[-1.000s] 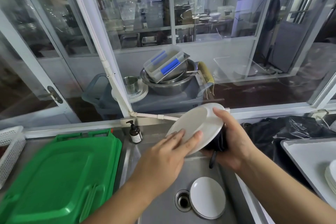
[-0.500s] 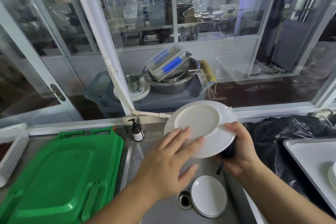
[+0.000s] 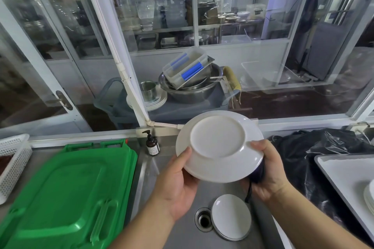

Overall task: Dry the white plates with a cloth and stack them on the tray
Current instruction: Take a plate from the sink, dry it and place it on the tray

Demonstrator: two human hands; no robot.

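A white plate (image 3: 219, 145) is held above the sink with its underside facing me. My left hand (image 3: 178, 180) grips its left rim, thumb on the back. My right hand (image 3: 267, 172) holds the right rim together with a dark cloth (image 3: 258, 174) bunched under the plate. A small stack of white plates (image 3: 230, 216) lies in the sink beside the drain (image 3: 203, 219). More white plates (image 3: 369, 196) sit on the white tray (image 3: 344, 174) at the right edge.
A green plastic lid (image 3: 66, 192) covers the counter to the left, with a white perforated basket (image 3: 12, 161) beyond it. A brown pump bottle (image 3: 152, 144) stands behind the sink. A black plastic bag (image 3: 315, 151) lies between sink and tray. Glass panels rise behind.
The plate has turned so its underside faces me. My left hand slid from lying flat on the plate's face to gripping its left rim.
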